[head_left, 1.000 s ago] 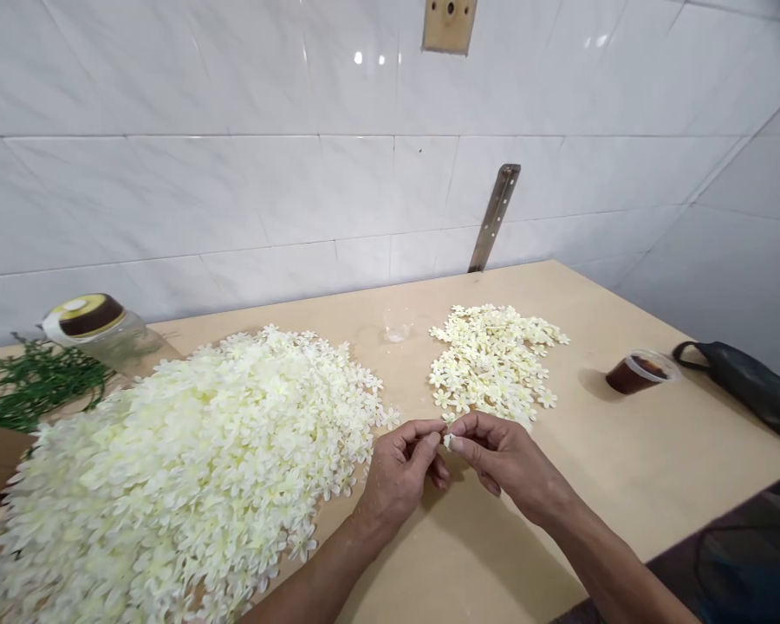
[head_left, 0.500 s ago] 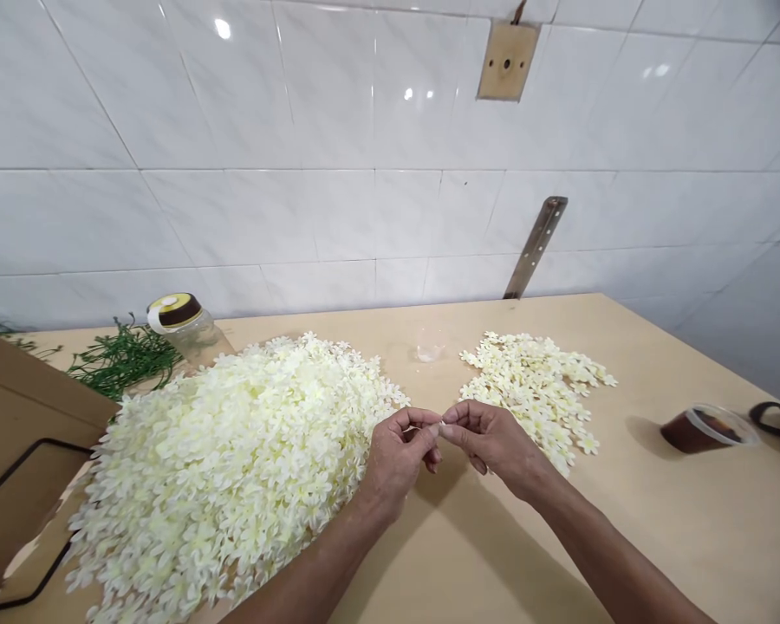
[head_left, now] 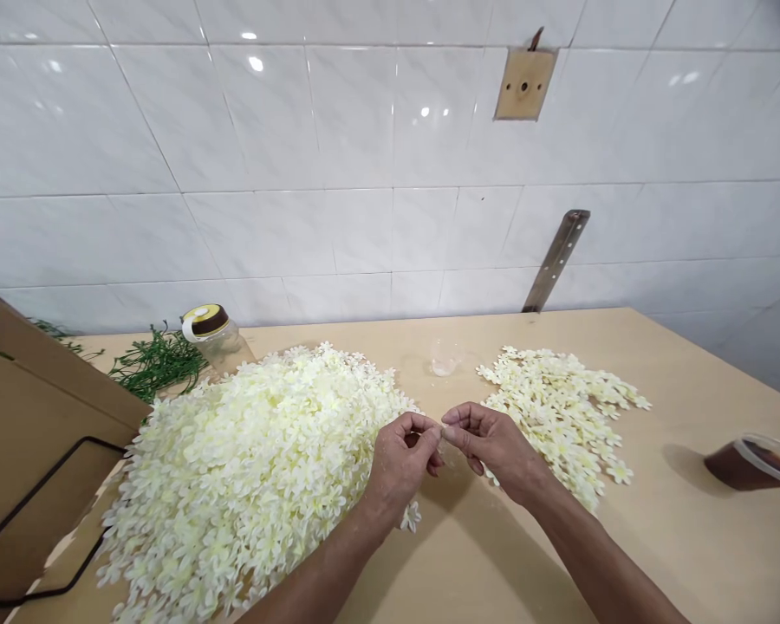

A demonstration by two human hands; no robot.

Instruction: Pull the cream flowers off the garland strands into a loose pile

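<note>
My left hand and my right hand meet fingertip to fingertip above the wooden table. Both pinch something very small between them; it is too small to name. To the left of my hands lies a big heap of cream artificial flowers. A smaller, flatter spread of the same flowers lies just right of my right hand. One loose flower sits by my left wrist.
A small clear cup stands behind my hands. A jar with a brown-yellow lid and green plastic stems are at the back left. A cardboard box is at the left, a tub of brown liquid at the right.
The view has swung left and down, so everything drifts right in frame and the box comes in. My hands stay together in the same pinch.
</note>
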